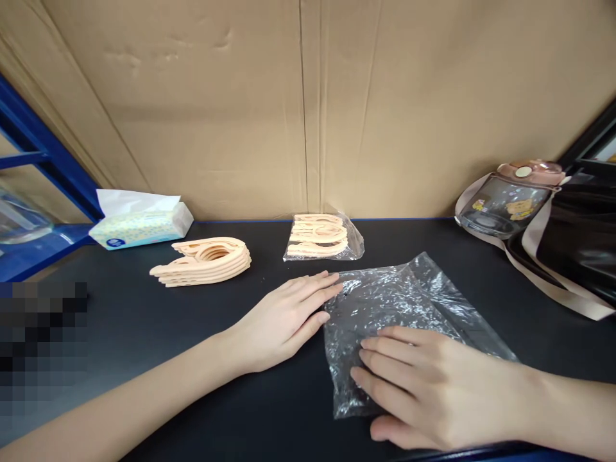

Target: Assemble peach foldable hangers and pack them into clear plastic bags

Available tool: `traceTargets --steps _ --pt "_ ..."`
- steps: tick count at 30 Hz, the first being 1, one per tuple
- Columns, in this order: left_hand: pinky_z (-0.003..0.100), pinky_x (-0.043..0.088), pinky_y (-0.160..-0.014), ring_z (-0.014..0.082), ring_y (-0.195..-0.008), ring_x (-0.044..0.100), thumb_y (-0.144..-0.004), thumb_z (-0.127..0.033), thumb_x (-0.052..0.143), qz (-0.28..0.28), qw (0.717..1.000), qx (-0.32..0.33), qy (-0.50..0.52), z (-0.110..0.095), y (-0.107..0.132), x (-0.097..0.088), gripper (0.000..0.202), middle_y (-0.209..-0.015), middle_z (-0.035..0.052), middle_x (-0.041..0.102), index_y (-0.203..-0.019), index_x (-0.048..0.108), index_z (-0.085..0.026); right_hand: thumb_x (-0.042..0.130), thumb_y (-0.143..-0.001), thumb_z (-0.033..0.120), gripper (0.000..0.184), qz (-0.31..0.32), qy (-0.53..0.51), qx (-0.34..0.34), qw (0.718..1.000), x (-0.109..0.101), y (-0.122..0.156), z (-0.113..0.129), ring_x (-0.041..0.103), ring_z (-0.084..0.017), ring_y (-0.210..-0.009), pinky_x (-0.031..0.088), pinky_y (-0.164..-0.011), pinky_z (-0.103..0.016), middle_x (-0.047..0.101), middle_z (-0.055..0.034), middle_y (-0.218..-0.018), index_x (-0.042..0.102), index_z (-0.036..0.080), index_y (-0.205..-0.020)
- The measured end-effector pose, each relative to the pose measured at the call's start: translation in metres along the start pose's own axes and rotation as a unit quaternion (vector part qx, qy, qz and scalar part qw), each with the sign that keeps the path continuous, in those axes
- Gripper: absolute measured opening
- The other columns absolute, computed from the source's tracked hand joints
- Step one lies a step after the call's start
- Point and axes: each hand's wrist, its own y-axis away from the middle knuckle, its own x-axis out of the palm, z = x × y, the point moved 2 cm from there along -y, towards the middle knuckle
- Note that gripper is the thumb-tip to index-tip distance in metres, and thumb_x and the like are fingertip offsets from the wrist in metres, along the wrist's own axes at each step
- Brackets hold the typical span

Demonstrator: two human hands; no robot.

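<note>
A clear plastic bag, crinkled and shiny, lies flat on the black tabletop. My right hand rests palm down over its near part, fingers stretched out and slightly apart. At the bag's left edge, my left hand lies flat with its fingertips touching the plastic. Neither hand grips anything. Beyond my left hand sits a neat stack of peach-coloured folding hangers. Farther back, more peach hangers lie inside a small clear bag.
A tissue pack stands at the back left beside a blue metal frame. On the right are a clear water bottle with a strap and a black bag. A cardboard wall closes off the back.
</note>
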Motion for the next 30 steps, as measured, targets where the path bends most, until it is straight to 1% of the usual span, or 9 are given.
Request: traceTargets --steps 2,6,9,13,17,19,22,27,30 --pt "0.037 0.034 -0.113 0.0187 -0.138 0.038 -0.102 -0.031 0.032 -0.001 1.000 -0.003 0.004 0.001 -0.001 0.000 0.042 -0.149 0.0040 0.044 -0.142 0.039 -0.023 0.048 -0.097 0.036 0.030 0.000 -0.010 -0.020 1.000 0.000 0.000 0.004 0.064 -0.016 -0.073 0.050 -0.070 -0.031 0.071 -0.0075 -0.083 0.067 0.015 -0.094" --pt "0.035 0.044 -0.100 0.0191 -0.123 0.054 -0.101 -0.024 0.033 -0.018 1.000 -0.024 -0.001 0.006 -0.002 0.000 0.036 -0.134 0.0050 0.059 -0.132 0.051 -0.020 0.049 -0.095 0.022 0.021 -0.018 -0.003 -0.041 0.999 0.000 -0.001 0.009 0.066 -0.016 -0.075 0.052 -0.073 -0.030 0.073 -0.0070 -0.086 0.068 0.013 -0.101" --pt "0.036 0.046 -0.092 0.0197 -0.115 0.058 -0.099 -0.018 0.036 -0.041 0.998 -0.044 -0.023 0.011 -0.003 0.001 0.032 -0.127 0.0045 0.063 -0.121 0.058 -0.021 0.044 -0.094 0.016 0.027 -0.039 0.015 -0.061 0.997 0.000 -0.001 0.011 0.067 -0.016 -0.076 0.053 -0.075 -0.031 0.074 -0.0059 -0.088 0.068 0.013 -0.104" --pt "0.037 0.047 -0.086 0.0207 -0.102 0.063 -0.095 -0.025 0.046 -0.075 0.991 -0.089 -0.064 0.017 -0.004 0.000 0.024 -0.118 0.0033 0.068 -0.114 0.062 -0.022 0.039 -0.093 0.012 0.032 -0.056 0.032 -0.071 0.995 0.000 -0.002 0.012 0.066 -0.016 -0.074 0.053 -0.073 -0.031 0.074 -0.0039 -0.085 0.069 0.012 -0.104" --pt "0.038 0.048 -0.086 0.0214 -0.094 0.067 -0.094 -0.032 0.051 -0.093 0.986 -0.091 -0.103 0.016 -0.003 -0.002 0.024 -0.109 0.0023 0.072 -0.109 0.065 -0.020 0.039 -0.092 0.012 0.031 -0.054 0.027 -0.070 0.996 0.004 -0.002 0.015 0.063 -0.016 -0.069 0.050 -0.067 -0.030 0.072 -0.0031 -0.083 0.069 0.014 -0.098" --pt "0.038 0.048 -0.087 0.0207 -0.094 0.068 -0.097 -0.030 0.045 -0.090 0.987 -0.080 -0.109 0.015 -0.003 -0.004 0.027 -0.109 0.0017 0.073 -0.107 0.067 -0.020 0.038 -0.093 0.012 0.032 -0.053 0.020 -0.080 0.995 0.006 -0.001 0.018 0.061 -0.015 -0.067 0.049 -0.065 -0.030 0.071 -0.0030 -0.082 0.070 0.015 -0.093" --pt "0.038 0.049 -0.091 0.0212 -0.102 0.068 -0.100 -0.025 0.035 -0.078 0.987 -0.084 -0.113 0.015 -0.001 -0.006 0.036 -0.112 0.0021 0.073 -0.111 0.068 -0.021 0.042 -0.092 0.014 0.028 -0.051 0.015 -0.083 0.995 0.007 0.000 0.020 0.059 -0.015 -0.068 0.047 -0.064 -0.029 0.069 -0.0022 -0.081 0.069 0.017 -0.086" --pt "0.043 0.049 -0.097 0.0256 -0.116 0.062 -0.098 -0.021 0.030 -0.047 0.984 -0.096 -0.140 0.018 0.000 -0.007 0.042 -0.119 0.0082 0.069 -0.122 0.064 -0.018 0.041 -0.094 0.013 0.031 -0.076 0.004 -0.098 0.992 0.006 0.000 0.018 0.057 -0.015 -0.066 0.046 -0.060 -0.029 0.069 -0.0020 -0.080 0.069 0.016 -0.082" --pt "0.041 0.049 -0.098 0.0245 -0.117 0.061 -0.099 -0.024 0.030 -0.032 0.982 -0.102 -0.158 0.018 0.001 -0.007 0.042 -0.122 0.0079 0.068 -0.125 0.063 -0.019 0.039 -0.093 0.012 0.032 -0.084 -0.003 -0.104 0.991 0.007 0.000 0.017 0.056 -0.014 -0.065 0.045 -0.058 -0.029 0.069 -0.0022 -0.080 0.070 0.015 -0.083"
